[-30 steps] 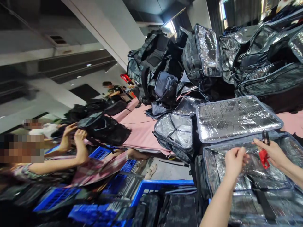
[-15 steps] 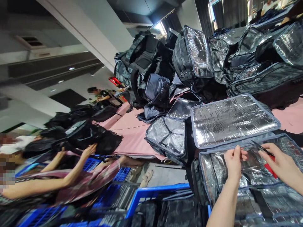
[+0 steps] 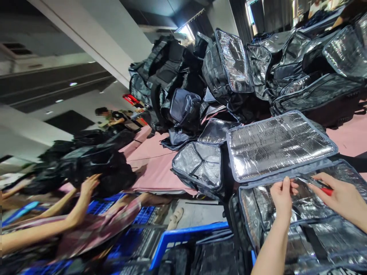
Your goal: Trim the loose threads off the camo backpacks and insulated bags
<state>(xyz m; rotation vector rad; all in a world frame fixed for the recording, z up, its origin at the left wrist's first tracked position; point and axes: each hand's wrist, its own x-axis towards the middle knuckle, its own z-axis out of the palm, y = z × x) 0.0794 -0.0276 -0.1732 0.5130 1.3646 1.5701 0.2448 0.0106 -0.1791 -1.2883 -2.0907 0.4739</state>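
Observation:
Over an open bag with silver foil lining, my left hand is closed in a pinch; whatever it pinches is too small to make out. Red-handled scissors are gripped in my right hand, their blades pointing left toward my left fingertips. The bag's foil-lined lid, edged in grey-blue, is folded back beyond both hands. A black strap crosses the lining nearer to me.
A smaller foil-lined bag stands open on the pink table. Behind are piled dark backpacks. A blue crate holds dark bags below. At left, a co-worker's hand touches black bags.
My right hand has turned the scissors, bringing the blades lower and closer to my left fingertips. My left hand keeps its pinch. The view has shifted slightly.

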